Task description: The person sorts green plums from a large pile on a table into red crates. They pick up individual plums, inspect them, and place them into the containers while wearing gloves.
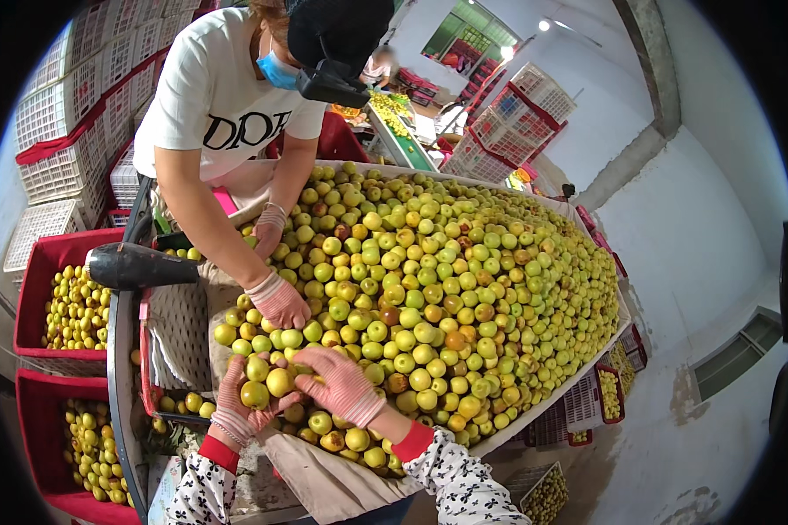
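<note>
A large heap of green-yellow jujube fruits [433, 282], some with brown patches, lies in a cloth-lined bin before me. My left hand [243, 400], in a pink striped glove, is palm up at the heap's near left edge, cupped around several jujubes [255, 395]. My right hand [341, 384], gloved alike, reaches over the fruit just right of them, fingers bent towards the left palm; whether it grips a fruit is hidden. Beige cloth [335, 476] hangs over the bin's near edge below my hands.
Across the bin, a masked co-worker [236, 125] has both gloved hands in the heap. A black hair dryer [141, 266] lies at the left, above a perforated panel [174, 328]. Red-lined crates of jujubes [33, 420] stand far left; stacked crates [65, 111] rise behind.
</note>
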`<state>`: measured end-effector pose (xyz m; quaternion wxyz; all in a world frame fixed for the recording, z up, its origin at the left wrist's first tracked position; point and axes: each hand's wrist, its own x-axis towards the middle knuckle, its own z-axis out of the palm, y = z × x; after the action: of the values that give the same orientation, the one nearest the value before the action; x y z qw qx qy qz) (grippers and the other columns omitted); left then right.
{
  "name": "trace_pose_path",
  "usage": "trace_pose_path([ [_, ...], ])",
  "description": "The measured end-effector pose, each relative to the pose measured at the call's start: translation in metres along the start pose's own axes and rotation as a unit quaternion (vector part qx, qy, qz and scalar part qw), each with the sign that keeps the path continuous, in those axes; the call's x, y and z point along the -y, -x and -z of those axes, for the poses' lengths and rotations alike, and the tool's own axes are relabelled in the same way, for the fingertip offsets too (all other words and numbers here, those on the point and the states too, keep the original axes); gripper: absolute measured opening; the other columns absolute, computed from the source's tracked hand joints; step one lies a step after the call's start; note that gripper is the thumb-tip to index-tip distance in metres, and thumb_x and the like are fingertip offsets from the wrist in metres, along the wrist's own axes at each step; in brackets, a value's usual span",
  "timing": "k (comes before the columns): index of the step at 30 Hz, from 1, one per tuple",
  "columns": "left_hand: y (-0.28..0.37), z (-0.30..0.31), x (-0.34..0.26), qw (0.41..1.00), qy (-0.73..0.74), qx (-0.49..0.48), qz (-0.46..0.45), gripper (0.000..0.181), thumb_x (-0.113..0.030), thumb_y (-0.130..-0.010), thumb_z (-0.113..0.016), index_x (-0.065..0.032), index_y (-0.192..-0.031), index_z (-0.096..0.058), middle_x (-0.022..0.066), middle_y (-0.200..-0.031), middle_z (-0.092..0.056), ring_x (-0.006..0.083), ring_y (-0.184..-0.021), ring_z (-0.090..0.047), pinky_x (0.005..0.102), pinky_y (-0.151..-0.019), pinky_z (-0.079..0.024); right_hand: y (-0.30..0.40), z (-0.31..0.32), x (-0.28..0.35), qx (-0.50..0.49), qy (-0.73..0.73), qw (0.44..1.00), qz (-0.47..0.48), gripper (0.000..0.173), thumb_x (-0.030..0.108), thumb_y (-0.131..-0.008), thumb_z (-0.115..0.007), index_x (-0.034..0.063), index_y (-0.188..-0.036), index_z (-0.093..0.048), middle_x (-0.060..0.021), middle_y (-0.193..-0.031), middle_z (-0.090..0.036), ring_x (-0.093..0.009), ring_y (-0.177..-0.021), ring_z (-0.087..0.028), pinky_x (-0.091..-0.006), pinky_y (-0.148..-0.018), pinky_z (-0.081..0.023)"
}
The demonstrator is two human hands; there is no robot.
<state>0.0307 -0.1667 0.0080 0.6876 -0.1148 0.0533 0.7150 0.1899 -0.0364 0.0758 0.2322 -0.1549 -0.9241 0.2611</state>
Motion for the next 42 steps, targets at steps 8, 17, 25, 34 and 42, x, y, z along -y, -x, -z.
trace_pose_path([
  [8,0.005,0.002,-0.001,1.0,-0.01,-0.014,-0.024,0.053,-0.055,-0.095,-0.053,-0.0094,-0.122,-0.056,0.0142,-0.117,-0.063,0.0431,-0.111,-0.06,0.0683,-0.089,-0.051,-0.075,0.099,-0.106,-0.028,0.296,0.929,-0.22,0.039,0.041,-0.099,-0.05,0.0152,-0.127,-0.06,-0.0082,-0.13,-0.061,-0.029,-0.12,-0.056,-0.0419,-0.107,-0.043],
  [17,0.001,0.005,-0.001,1.0,0.004,-0.004,0.009,0.055,-0.059,-0.097,-0.044,-0.0096,-0.12,-0.054,0.0169,-0.116,-0.06,0.0487,-0.112,-0.057,0.0699,-0.087,-0.05,-0.172,0.136,-0.154,0.075,0.435,0.802,-0.404,0.052,0.047,-0.09,-0.06,0.0286,-0.138,-0.05,-0.0011,-0.143,-0.046,-0.03,-0.128,-0.046,-0.0566,-0.098,-0.041],
  [25,0.003,-0.008,0.005,0.998,-0.023,-0.054,0.0,0.051,-0.053,-0.095,-0.052,-0.008,-0.118,-0.055,0.0149,-0.111,-0.064,0.0464,-0.109,-0.06,0.0685,-0.084,-0.053,-0.157,0.137,-0.201,0.038,0.443,0.834,-0.327,0.045,0.048,-0.09,-0.06,0.0199,-0.125,-0.057,-0.0046,-0.127,-0.057,-0.03,-0.12,-0.055,-0.0482,-0.093,-0.05],
  [34,0.0,0.0,0.008,0.996,-0.071,-0.047,-0.02,0.053,-0.055,-0.096,-0.051,-0.01,-0.122,-0.053,0.0137,-0.115,-0.062,0.0452,-0.109,-0.061,0.0668,-0.084,-0.054,-0.089,0.17,-0.175,-0.243,-0.216,0.9,-0.29,0.03,0.029,-0.097,-0.057,0.012,-0.122,-0.057,-0.0069,-0.106,-0.059,-0.019,-0.07,-0.062,-0.0362,-0.051,-0.051],
  [42,0.004,0.006,-0.002,0.998,-0.043,0.033,0.019,0.042,-0.045,-0.097,-0.056,-0.0094,-0.119,-0.055,0.0141,-0.121,-0.056,0.0437,-0.118,-0.055,0.0674,-0.099,-0.045,-0.03,0.126,-0.066,-0.125,-0.539,0.76,-0.341,0.034,0.03,-0.094,-0.064,0.0117,-0.119,-0.051,-0.0131,-0.096,-0.066,-0.019,-0.06,-0.065,-0.0285,-0.036,-0.044],
])
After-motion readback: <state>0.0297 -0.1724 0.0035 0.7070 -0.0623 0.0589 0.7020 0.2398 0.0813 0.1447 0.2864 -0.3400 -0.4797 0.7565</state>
